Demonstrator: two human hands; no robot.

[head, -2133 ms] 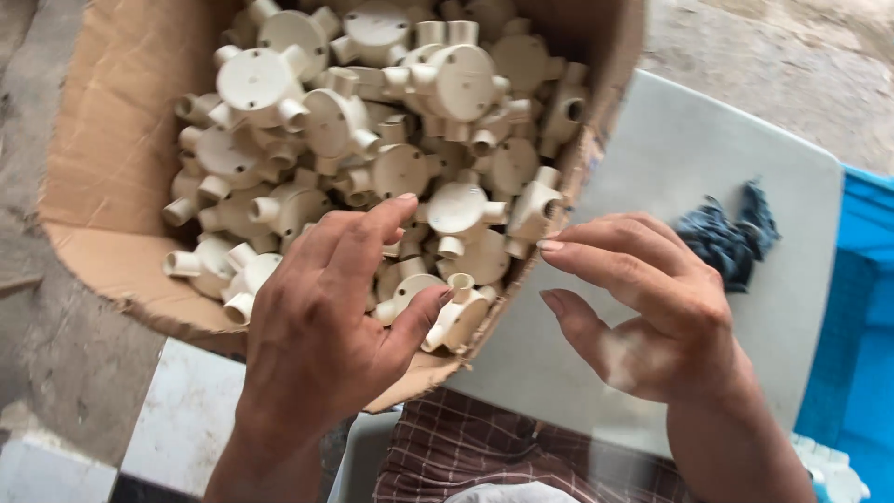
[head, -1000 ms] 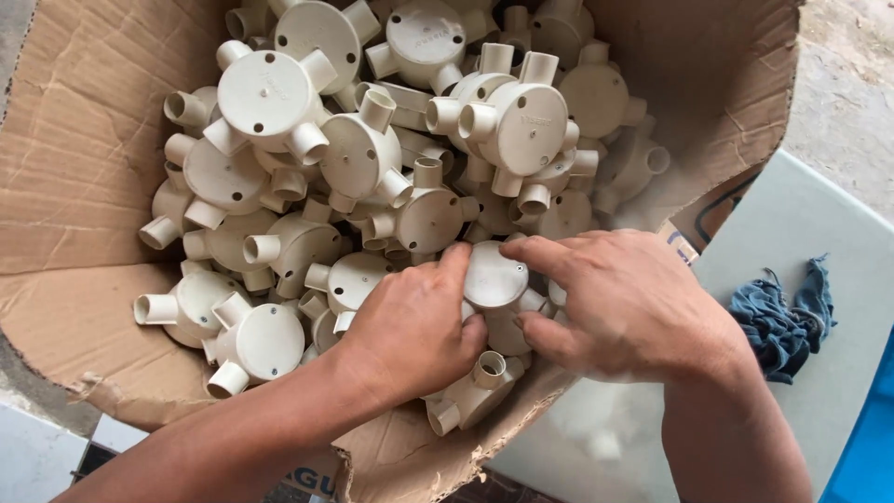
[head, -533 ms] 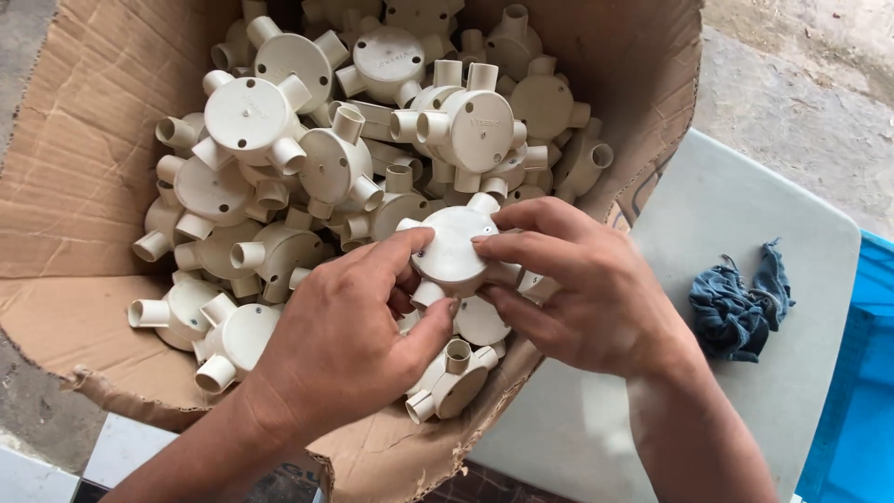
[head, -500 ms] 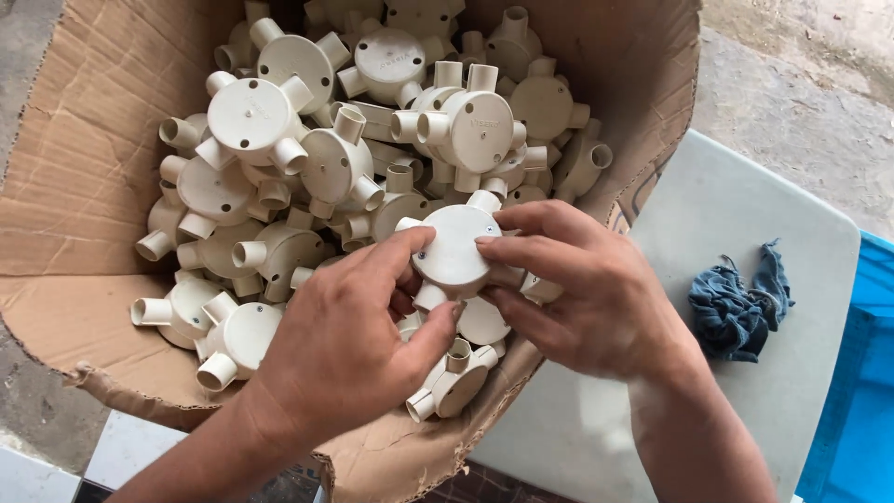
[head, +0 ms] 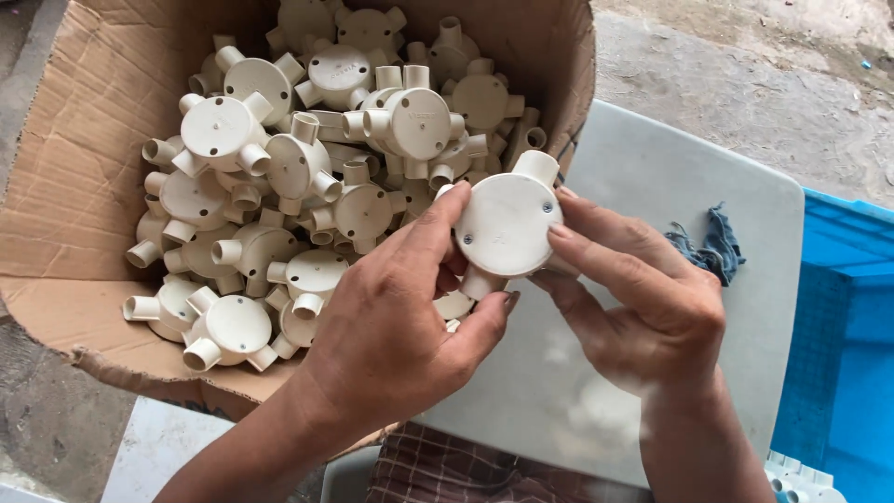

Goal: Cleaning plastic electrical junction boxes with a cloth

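A round cream plastic junction box [head: 507,224] with short pipe outlets and a screwed lid is held up between both hands, above the near right corner of a cardboard box [head: 79,177]. My left hand [head: 400,307] grips its left side with the thumb under a lower outlet. My right hand [head: 643,293] pinches its right edge with the fingertips. The cardboard box is filled with several more cream junction boxes [head: 279,186] of the same kind, heaped loosely.
A grey plastic table top [head: 652,177] lies under my right hand, with a crumpled dark blue cloth [head: 712,247] on it. A blue crate [head: 847,307] stands at the right. Rough concrete ground shows at the back. Checked fabric [head: 466,470] is at the bottom.
Both hands reached into the box, took hold of one junction box and lifted it out toward the table. The view shifted so the cardboard box sits further left.
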